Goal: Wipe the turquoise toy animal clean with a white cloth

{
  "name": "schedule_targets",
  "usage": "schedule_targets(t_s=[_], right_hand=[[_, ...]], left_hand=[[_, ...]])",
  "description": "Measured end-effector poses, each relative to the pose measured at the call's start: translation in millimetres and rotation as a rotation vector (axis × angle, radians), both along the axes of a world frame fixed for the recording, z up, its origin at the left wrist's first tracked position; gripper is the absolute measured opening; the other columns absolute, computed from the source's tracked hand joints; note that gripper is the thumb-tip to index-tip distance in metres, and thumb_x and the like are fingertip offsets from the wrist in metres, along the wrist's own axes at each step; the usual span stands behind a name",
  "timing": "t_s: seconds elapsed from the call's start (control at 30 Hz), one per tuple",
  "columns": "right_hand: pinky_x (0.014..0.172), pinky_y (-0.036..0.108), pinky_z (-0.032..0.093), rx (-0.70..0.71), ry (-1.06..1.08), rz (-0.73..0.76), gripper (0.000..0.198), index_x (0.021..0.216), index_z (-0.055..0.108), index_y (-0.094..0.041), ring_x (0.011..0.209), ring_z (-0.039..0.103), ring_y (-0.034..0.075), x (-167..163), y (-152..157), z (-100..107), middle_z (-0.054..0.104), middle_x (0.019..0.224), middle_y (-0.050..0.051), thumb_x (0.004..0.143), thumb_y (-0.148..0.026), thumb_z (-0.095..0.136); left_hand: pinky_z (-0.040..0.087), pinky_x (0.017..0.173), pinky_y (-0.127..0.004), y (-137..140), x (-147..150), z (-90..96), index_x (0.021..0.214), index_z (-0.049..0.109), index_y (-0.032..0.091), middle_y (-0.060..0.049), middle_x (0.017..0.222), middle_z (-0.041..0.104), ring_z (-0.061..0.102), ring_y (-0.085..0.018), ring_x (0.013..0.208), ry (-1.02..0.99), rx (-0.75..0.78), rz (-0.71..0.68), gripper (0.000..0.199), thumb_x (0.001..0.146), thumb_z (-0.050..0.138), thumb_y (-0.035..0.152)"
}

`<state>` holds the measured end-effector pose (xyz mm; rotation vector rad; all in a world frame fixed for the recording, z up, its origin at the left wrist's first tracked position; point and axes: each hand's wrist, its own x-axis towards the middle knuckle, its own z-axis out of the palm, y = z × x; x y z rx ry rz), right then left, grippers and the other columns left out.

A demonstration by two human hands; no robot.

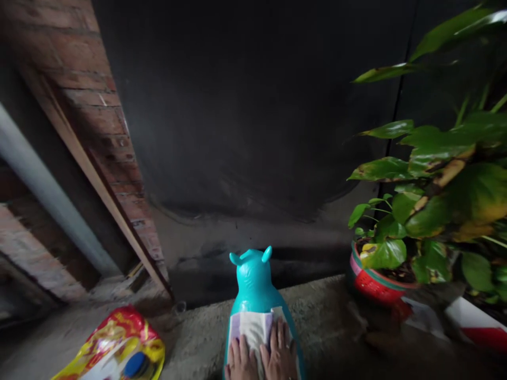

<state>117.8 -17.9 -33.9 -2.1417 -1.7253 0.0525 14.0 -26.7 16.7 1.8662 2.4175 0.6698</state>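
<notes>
Hands lie side by side at the bottom of the view, both flat and released, grasping nothing: the left hand and the right hand press palm-down with fingers spread on a white folded cloth. The cloth is draped over the back of a teal inflatable animal toy with two small ears, which stands on the concrete floor facing a dark wall. Near the toy's left lies a red and yellow plastic bag. Well to its right stands a leafy plant in a red pot. Brick wall and a grey pipe rise at the left.
</notes>
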Motion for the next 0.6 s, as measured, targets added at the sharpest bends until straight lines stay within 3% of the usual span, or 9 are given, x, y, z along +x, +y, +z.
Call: schedule_targets(t_s=[0.13, 0.23, 0.3, 0.47, 0.6], right_hand=[[0.097, 0.063, 0.048, 0.031, -0.083, 0.063, 0.052, 0.139, 0.051, -0.018, 0.136, 0.038, 0.04, 1, -45, -3, 0.041, 0.148, 0.014, 0.094, -0.044, 0.042], [0.101, 0.06, 0.045, 0.087, -0.148, 0.094, 0.051, 0.139, 0.05, -0.015, 0.136, 0.039, 0.039, 2, -57, 2, 0.041, 0.148, 0.014, 0.096, -0.041, 0.04], [0.103, 0.059, 0.045, 0.081, -0.17, 0.195, 0.052, 0.139, 0.049, -0.013, 0.135, 0.04, 0.038, 5, -54, 9, 0.041, 0.147, 0.014, 0.095, -0.04, 0.04], [0.109, 0.058, 0.039, -0.045, -0.136, 0.42, 0.053, 0.146, 0.038, -0.022, 0.14, 0.032, 0.035, 7, -25, 53, 0.029, 0.154, 0.006, 0.094, -0.033, 0.041], [0.12, 0.051, 0.024, -0.079, -0.08, 0.557, 0.06, 0.152, 0.017, -0.03, 0.147, 0.018, 0.028, -6, 6, 99, 0.014, 0.159, -0.002, 0.096, -0.031, 0.04]], left_hand=[[0.048, 0.1, -0.039, -42, 6, 5.4, 0.128, 0.06, 0.02, -0.011, 0.14, 0.057, 0.057, -0.022, 0.126, 0.207, -0.045, -0.001, 0.049, 0.093, 0.025, 0.024], [0.048, 0.101, -0.041, -52, 8, 9.2, 0.127, 0.06, 0.022, -0.007, 0.138, 0.057, 0.057, -0.021, 0.126, 0.239, -0.062, 0.013, 0.048, 0.093, 0.027, 0.023], [0.049, 0.1, -0.041, -51, 9, 9.3, 0.128, 0.059, 0.022, -0.008, 0.139, 0.057, 0.057, -0.022, 0.126, 0.225, -0.076, 0.029, 0.047, 0.092, 0.028, 0.023], [0.047, 0.103, -0.042, -32, 6, 5.1, 0.133, 0.055, 0.022, -0.008, 0.143, 0.053, 0.052, -0.021, 0.131, 0.123, -0.167, 0.045, 0.052, 0.094, 0.019, 0.022], [0.045, 0.108, -0.043, -4, -5, 10.8, 0.14, 0.046, 0.019, -0.008, 0.151, 0.045, 0.044, -0.02, 0.138, -0.11, -0.396, 0.074, 0.056, 0.095, 0.011, 0.024]])
